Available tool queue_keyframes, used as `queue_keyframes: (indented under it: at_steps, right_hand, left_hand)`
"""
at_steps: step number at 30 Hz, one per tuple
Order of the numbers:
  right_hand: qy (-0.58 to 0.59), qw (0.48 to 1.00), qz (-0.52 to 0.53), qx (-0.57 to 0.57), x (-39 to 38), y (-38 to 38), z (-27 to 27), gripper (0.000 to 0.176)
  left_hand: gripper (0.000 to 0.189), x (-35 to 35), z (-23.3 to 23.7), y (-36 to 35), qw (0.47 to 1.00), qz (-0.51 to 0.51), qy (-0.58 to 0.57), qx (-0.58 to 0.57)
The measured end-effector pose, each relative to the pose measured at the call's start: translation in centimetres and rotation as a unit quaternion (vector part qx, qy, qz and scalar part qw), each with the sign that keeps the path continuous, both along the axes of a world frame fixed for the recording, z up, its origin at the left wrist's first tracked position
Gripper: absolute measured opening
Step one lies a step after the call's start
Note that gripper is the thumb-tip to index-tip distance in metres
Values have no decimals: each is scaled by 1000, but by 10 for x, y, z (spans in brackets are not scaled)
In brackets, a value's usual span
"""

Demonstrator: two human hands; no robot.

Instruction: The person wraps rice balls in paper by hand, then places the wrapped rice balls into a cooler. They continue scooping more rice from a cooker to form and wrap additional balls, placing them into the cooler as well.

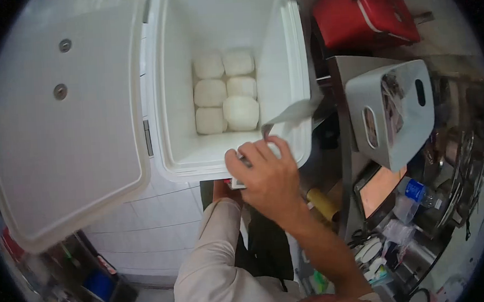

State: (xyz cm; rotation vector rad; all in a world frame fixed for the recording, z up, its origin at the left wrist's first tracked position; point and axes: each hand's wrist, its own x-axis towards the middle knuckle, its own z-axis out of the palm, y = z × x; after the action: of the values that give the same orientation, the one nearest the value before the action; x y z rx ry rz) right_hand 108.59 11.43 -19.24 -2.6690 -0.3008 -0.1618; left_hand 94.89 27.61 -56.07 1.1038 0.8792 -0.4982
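A deep white cooler box (179,99) stands open in front of me, its lid (101,112) swung out to the left. Several white rounded blocks (241,113) lie in rows on its floor, one sitting higher than the others. My right hand (268,174) is at the near rim with curled fingers, a small dark grey piece showing by the thumb; I cannot tell what it grips. A blurred grey band (292,113) runs from its fingertips across the right rim. Below the rim, my left hand (222,190) is mostly hidden, beside a small white and red item (237,183).
Right of the cooler, a counter holds a white bin (368,118) with things inside, a flat orange-topped item (383,189), a blue-labelled bottle (416,191) and clutter. A red bag (364,13) sits behind. White floor tiles (141,229) show below the lid.
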Motion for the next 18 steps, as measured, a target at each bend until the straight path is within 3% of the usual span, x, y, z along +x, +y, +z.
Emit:
queue_keyframes:
  at_steps: [10, 15, 18]
  right_hand:
    - [47, 998, -32, 22, -259, 45, 18, 27]
    - [90, 993, -72, 27, -409, 76, 15, 30]
    - [89, 995, -46, -5, -473, 74, 12, 20]
  left_hand:
    - [39, -246, 46, -3, 995, -77, -4, 58]
    - [37, -363, 40, 5, 991, -108, -9, 78]
    - [36, -421, 36, 1, 989, -112, -17, 92]
